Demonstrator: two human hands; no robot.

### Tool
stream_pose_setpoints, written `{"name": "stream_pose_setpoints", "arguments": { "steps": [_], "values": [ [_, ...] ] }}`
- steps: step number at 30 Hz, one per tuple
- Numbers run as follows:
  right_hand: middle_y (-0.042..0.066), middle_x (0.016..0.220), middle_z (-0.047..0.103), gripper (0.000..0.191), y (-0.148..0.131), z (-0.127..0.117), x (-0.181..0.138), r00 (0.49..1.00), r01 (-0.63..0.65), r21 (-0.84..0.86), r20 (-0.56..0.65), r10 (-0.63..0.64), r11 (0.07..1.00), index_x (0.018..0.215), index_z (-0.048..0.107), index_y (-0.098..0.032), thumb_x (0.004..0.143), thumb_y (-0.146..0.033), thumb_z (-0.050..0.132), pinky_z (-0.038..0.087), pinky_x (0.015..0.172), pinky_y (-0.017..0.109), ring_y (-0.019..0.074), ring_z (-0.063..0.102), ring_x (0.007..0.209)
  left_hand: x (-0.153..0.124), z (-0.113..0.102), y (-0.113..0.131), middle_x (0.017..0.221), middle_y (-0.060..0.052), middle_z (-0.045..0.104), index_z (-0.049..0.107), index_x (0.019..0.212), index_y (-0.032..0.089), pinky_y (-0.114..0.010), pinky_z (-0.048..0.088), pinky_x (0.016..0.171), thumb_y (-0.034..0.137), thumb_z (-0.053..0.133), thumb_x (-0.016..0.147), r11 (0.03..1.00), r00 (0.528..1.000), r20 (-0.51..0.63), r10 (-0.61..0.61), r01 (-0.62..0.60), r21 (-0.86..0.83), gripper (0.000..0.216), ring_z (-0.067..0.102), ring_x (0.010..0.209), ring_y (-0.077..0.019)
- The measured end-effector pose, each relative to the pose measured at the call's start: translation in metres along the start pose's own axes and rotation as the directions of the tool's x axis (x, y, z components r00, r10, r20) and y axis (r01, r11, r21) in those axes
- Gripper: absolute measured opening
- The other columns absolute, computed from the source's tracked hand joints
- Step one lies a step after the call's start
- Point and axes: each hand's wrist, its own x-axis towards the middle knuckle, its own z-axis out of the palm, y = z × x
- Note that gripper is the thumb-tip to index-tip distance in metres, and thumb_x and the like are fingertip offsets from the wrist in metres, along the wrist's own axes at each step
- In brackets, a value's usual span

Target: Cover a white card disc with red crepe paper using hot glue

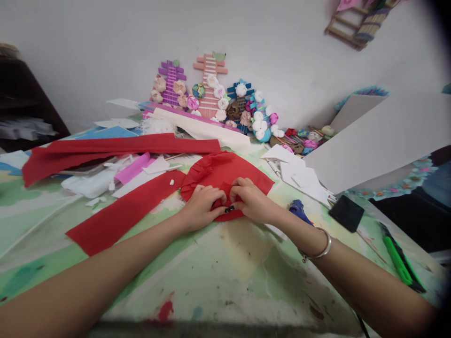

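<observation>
A red crepe paper piece [239,167] lies flat on the table in front of me, with gathered pleats along its left side. My left hand [200,207] and my right hand [252,201] meet at its near edge. Both have bent fingers and thumbs closed on the red paper, thumb tips almost touching. What lies under the fingertips is hidden. From the left side of the pleated piece, a long red strip [130,213] runs toward me, beside my left forearm. Just beyond my right wrist sits a blue glue gun [299,210], partly covered by the arm.
Folded red paper [123,144] and white scraps [158,165] lie at left. To the right are a black square pad [346,213], a green utility knife [400,260] and white paper pieces [299,176]. Flower-decorated crafts [207,89] lean on the wall; large white boards [384,136] stand right.
</observation>
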Motion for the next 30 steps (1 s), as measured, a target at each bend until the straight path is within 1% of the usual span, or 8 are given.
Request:
{"name": "stream_pose_setpoints", "arguments": {
  "steps": [6, 10, 14, 18, 21, 25, 28, 30],
  "values": [
    [0.007, 0.093, 0.05, 0.015, 0.002, 0.001, 0.006, 0.999, 0.019, -0.006, 0.031, -0.018, 1.0, 0.069, 0.056, -0.017, 0.078, -0.005, 0.054, 0.041, 0.076, 0.033, 0.0207, 0.049, 0.091, 0.001, -0.001, 0.006, 0.078, 0.002, 0.062, 0.054, 0.079, 0.019, -0.036, 0.029, 0.077, 0.03, 0.06, 0.08, 1.0, 1.0, 0.003, -0.031, 0.031, -0.004, 0.013, 0.052, 0.078, -0.0182],
    [0.007, 0.09, 0.05, 0.015, 0.003, 0.004, 0.008, 1.0, 0.014, -0.009, 0.027, -0.014, 1.0, 0.066, 0.056, -0.016, 0.078, -0.008, 0.057, 0.041, 0.076, 0.033, 0.0207, 0.048, 0.091, 0.006, 0.004, 0.016, 0.075, 0.001, 0.061, 0.053, 0.076, 0.018, -0.036, 0.029, 0.076, 0.04, 0.066, 0.075, 0.987, 0.987, -0.044, -0.153, 0.155, 0.04, 0.025, 0.053, 0.077, -0.0203],
    [0.008, 0.095, 0.05, 0.013, 0.004, 0.007, 0.008, 1.0, -0.001, 0.017, 0.027, 0.0, 1.0, 0.066, 0.058, -0.016, 0.075, -0.006, 0.057, 0.041, 0.079, 0.032, 0.0205, 0.049, 0.094, 0.01, 0.011, 0.026, 0.074, 0.001, 0.062, 0.055, 0.072, 0.019, -0.036, 0.03, 0.075, 0.042, 0.069, 0.072, 0.961, 0.959, -0.12, -0.256, 0.266, 0.07, 0.027, 0.054, 0.077, -0.0209],
    [0.008, 0.095, 0.052, 0.013, 0.006, 0.008, 0.009, 1.0, -0.017, 0.073, 0.001, 0.017, 0.997, 0.065, 0.06, -0.015, 0.072, -0.004, 0.061, 0.041, 0.081, 0.033, 0.0212, 0.051, 0.095, 0.011, 0.014, 0.027, 0.073, 0.002, 0.063, 0.056, 0.07, 0.019, -0.037, 0.029, 0.078, 0.043, 0.069, 0.072, 0.955, 0.949, -0.13, -0.287, 0.293, 0.035, 0.027, 0.054, 0.077, -0.0204],
    [0.008, 0.095, 0.056, 0.013, 0.008, 0.0, 0.005, 0.999, 0.007, 0.13, -0.041, -0.002, 0.991, 0.069, 0.063, -0.016, 0.072, -0.003, 0.062, 0.042, 0.083, 0.033, 0.0202, 0.053, 0.093, 0.01, 0.014, 0.024, 0.072, 0.002, 0.063, 0.058, 0.07, 0.02, -0.037, 0.028, 0.079, 0.041, 0.066, 0.075, 0.96, 0.953, -0.124, -0.277, 0.281, 0.017, 0.023, 0.053, 0.079, -0.0203],
    [0.009, 0.106, 0.058, 0.017, 0.014, -0.027, -0.023, 0.978, 0.021, 0.158, -0.207, 0.013, 0.987, 0.086, 0.064, -0.017, 0.075, -0.004, 0.06, 0.043, 0.087, 0.033, 0.0193, 0.056, 0.098, 0.009, 0.014, 0.021, 0.075, 0.002, 0.063, 0.056, 0.072, 0.019, -0.036, 0.026, 0.08, 0.037, 0.065, 0.077, 0.972, 0.967, -0.108, -0.232, 0.235, 0.017, 0.021, 0.052, 0.081, -0.0194],
    [0.007, 0.094, 0.06, 0.008, 0.026, -0.047, -0.067, 0.939, -0.11, 0.085, -0.319, 0.131, 0.99, 0.089, 0.062, -0.019, 0.082, -0.02, 0.058, 0.045, 0.074, 0.032, 0.0195, 0.058, 0.086, 0.008, 0.012, 0.021, 0.077, 0.002, 0.062, 0.053, 0.072, 0.019, -0.036, 0.026, 0.081, 0.035, 0.064, 0.079, 0.976, 0.972, -0.088, -0.216, 0.218, 0.01, 0.02, 0.05, 0.081, -0.0189],
    [0.006, 0.087, 0.061, 0.011, 0.04, -0.053, -0.103, 0.893, -0.26, -0.003, -0.38, 0.239, 0.966, 0.088, 0.061, -0.02, 0.084, -0.028, 0.055, 0.044, 0.067, 0.032, 0.02, 0.058, 0.078, 0.008, 0.011, 0.022, 0.077, 0.003, 0.062, 0.051, 0.072, 0.019, -0.036, 0.025, 0.081, 0.033, 0.062, 0.08, 0.977, 0.975, -0.073, -0.212, 0.213, 0.007, 0.02, 0.049, 0.081, -0.0187]
  ]
}}
